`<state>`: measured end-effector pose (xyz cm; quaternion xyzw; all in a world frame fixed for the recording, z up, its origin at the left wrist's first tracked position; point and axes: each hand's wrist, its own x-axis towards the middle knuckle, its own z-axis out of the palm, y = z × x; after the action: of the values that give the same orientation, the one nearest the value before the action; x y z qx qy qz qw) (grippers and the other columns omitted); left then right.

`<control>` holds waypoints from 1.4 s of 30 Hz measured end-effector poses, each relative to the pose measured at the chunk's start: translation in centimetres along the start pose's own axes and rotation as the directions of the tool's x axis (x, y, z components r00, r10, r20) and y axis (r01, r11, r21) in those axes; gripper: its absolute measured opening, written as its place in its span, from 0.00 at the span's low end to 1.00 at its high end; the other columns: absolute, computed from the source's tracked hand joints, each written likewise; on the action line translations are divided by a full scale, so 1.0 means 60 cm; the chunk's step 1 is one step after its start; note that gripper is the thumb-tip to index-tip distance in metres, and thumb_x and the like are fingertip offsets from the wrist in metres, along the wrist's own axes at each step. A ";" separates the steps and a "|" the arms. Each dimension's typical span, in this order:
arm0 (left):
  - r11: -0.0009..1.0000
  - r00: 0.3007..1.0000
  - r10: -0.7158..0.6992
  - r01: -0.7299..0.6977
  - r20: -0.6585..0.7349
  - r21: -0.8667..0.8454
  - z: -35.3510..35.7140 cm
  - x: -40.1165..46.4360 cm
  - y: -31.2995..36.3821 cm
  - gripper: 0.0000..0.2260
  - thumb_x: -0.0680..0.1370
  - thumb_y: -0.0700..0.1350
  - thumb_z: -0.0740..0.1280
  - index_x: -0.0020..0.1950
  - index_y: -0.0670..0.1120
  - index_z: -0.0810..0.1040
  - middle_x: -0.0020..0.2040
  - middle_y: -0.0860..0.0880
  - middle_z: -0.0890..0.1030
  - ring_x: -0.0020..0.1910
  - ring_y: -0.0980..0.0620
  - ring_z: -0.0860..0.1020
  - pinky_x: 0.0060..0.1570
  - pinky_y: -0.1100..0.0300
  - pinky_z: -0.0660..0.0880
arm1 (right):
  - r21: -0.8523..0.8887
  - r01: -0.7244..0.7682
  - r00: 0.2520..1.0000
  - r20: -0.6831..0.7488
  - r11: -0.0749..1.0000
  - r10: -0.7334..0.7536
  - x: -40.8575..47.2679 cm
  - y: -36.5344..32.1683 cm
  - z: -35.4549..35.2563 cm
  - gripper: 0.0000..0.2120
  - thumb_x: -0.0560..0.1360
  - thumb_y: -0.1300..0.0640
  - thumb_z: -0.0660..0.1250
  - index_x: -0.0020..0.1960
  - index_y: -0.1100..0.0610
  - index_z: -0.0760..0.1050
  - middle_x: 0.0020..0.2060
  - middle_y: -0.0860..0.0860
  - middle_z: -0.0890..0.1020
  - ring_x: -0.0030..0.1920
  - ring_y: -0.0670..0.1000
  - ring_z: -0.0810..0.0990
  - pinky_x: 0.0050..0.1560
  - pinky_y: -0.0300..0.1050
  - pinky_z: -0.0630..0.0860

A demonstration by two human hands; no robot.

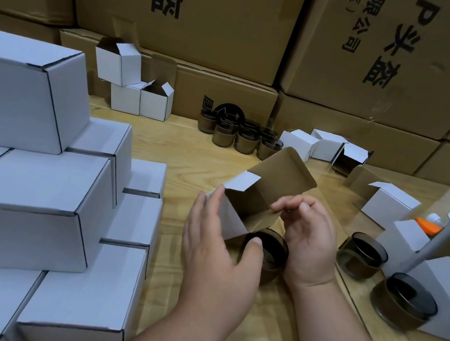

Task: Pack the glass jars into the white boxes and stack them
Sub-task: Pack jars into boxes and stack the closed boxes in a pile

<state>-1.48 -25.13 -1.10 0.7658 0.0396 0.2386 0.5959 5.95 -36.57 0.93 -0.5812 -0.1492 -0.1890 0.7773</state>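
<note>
Near the front middle of the desk [191, 152]: an open white box [235, 216], tilted, lid flap up, mouth toward the viewer. Left hand [214, 246] flat against its left wall, fingers straight, thumb curving toward the rim of a dark glass jar [266, 254] just below the box mouth. Right hand [306, 237] curled, fingertips pinching the right side flap and, possibly, part of the jar's far edge; hard to tell behind the cardboard. Jar not yet inside, sitting on the desk between both hands.

Risks from here: side flap folding inward and catching the jar rim, jamming the entry; box sliding away under only a flat left palm; glass slipping from a thumb-only hold and knocking the desk; a careless elbow nudging the stack of closed boxes [34, 198] along the left edge.

Surface: pale wood grain, apparently under a clear sheet at the right. More jars [361, 254] near the right edge, a cluster of jars [241, 134] at the back, open empty boxes [130, 86] toward the back left and right. Behind everything, a wall of large brown cartons [214, 13] with black print.
</note>
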 end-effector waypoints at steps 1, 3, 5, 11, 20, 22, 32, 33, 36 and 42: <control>1.000 1.000 -0.005 0.005 -0.023 0.008 0.001 0.000 -0.002 0.36 0.71 0.55 0.66 0.77 0.68 0.55 0.77 0.66 0.54 0.77 0.66 0.49 0.73 0.64 0.48 | 0.003 -0.001 1.000 0.001 1.000 0.001 0.000 -0.001 -0.001 0.13 0.73 0.59 0.58 0.37 0.53 0.81 0.39 0.60 0.81 0.46 0.57 0.80 0.51 0.47 0.75; 0.999 0.998 -0.014 0.016 -0.062 0.030 0.001 0.001 -0.005 0.34 0.73 0.53 0.69 0.75 0.64 0.59 0.73 0.64 0.59 0.74 0.62 0.55 0.71 0.63 0.53 | 0.005 -0.015 1.000 0.001 1.000 0.015 0.001 -0.003 -0.005 0.13 0.73 0.59 0.58 0.38 0.54 0.80 0.40 0.60 0.83 0.46 0.56 0.81 0.51 0.46 0.75; 0.999 0.997 -0.014 0.018 -0.077 0.041 0.002 0.001 -0.007 0.31 0.74 0.48 0.73 0.70 0.64 0.60 0.70 0.62 0.61 0.72 0.60 0.57 0.66 0.68 0.53 | 0.008 -0.048 0.999 0.001 0.999 0.048 0.001 -0.005 -0.011 0.11 0.73 0.58 0.58 0.42 0.58 0.79 0.43 0.61 0.85 0.48 0.56 0.82 0.51 0.45 0.76; 0.998 0.992 -0.051 0.053 -0.114 0.014 0.003 0.002 -0.002 0.29 0.67 0.58 0.70 0.64 0.62 0.60 0.61 0.59 0.67 0.64 0.57 0.62 0.64 0.62 0.59 | 0.032 -0.163 0.987 0.000 0.986 0.163 0.007 -0.012 -0.031 0.13 0.73 0.53 0.58 0.46 0.59 0.78 0.44 0.61 0.85 0.46 0.53 0.82 0.47 0.46 0.77; 0.996 0.988 -0.080 0.076 -0.132 -0.038 0.000 0.002 -0.003 0.31 0.64 0.63 0.72 0.62 0.64 0.61 0.55 0.65 0.66 0.60 0.59 0.66 0.64 0.54 0.70 | 0.087 -0.199 0.978 -0.040 0.976 0.203 -0.005 -0.029 -0.046 0.11 0.73 0.53 0.58 0.47 0.57 0.76 0.37 0.60 0.85 0.38 0.53 0.83 0.38 0.42 0.78; 0.995 0.988 -0.073 0.063 -0.137 -0.076 -0.001 0.003 -0.008 0.32 0.67 0.60 0.75 0.64 0.63 0.62 0.59 0.68 0.66 0.62 0.63 0.65 0.63 0.63 0.66 | 0.088 -0.186 0.981 -0.047 0.979 0.190 -0.009 -0.034 -0.048 0.11 0.73 0.54 0.59 0.44 0.55 0.78 0.39 0.59 0.85 0.40 0.53 0.84 0.38 0.42 0.79; 0.982 0.995 -0.100 0.096 -0.016 -0.161 -0.003 0.009 -0.001 0.37 0.71 0.59 0.68 0.73 0.75 0.52 0.78 0.62 0.63 0.76 0.59 0.63 0.61 0.66 0.62 | -0.365 -0.092 0.994 0.026 0.926 0.110 -0.079 -0.078 -0.101 0.07 0.72 0.50 0.68 0.47 0.49 0.81 0.53 0.50 0.85 0.53 0.55 0.85 0.53 0.52 0.80; 0.979 0.994 -0.108 0.104 -0.016 -0.173 -0.004 0.008 -0.002 0.37 0.71 0.59 0.68 0.73 0.75 0.52 0.78 0.61 0.64 0.75 0.59 0.64 0.58 0.69 0.62 | -0.440 -0.081 0.987 0.088 0.894 0.132 -0.089 -0.083 -0.106 0.13 0.69 0.47 0.71 0.52 0.48 0.80 0.54 0.48 0.84 0.54 0.52 0.84 0.54 0.49 0.80; 0.973 0.992 -0.122 0.112 -0.040 -0.200 -0.005 0.006 -0.005 0.34 0.72 0.58 0.70 0.72 0.72 0.56 0.68 0.62 0.70 0.67 0.57 0.72 0.48 0.71 0.67 | -0.597 -0.128 0.898 0.270 0.792 0.348 -0.107 -0.092 -0.112 0.30 0.62 0.45 0.76 0.63 0.33 0.72 0.58 0.38 0.80 0.61 0.41 0.79 0.59 0.41 0.77; 0.962 0.985 -0.131 0.099 -0.110 -0.255 -0.014 0.000 -0.005 0.29 0.71 0.57 0.72 0.65 0.72 0.59 0.56 0.59 0.71 0.49 0.57 0.75 0.40 0.69 0.72 | -0.758 -0.092 0.860 0.266 0.646 0.435 -0.104 -0.095 -0.101 0.32 0.65 0.47 0.77 0.64 0.28 0.71 0.58 0.30 0.79 0.60 0.34 0.78 0.60 0.36 0.75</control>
<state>-1.75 -24.31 -1.25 0.6648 0.0912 0.2544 0.6964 -2.17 -43.08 1.21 -0.8811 -0.1394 0.0176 0.4516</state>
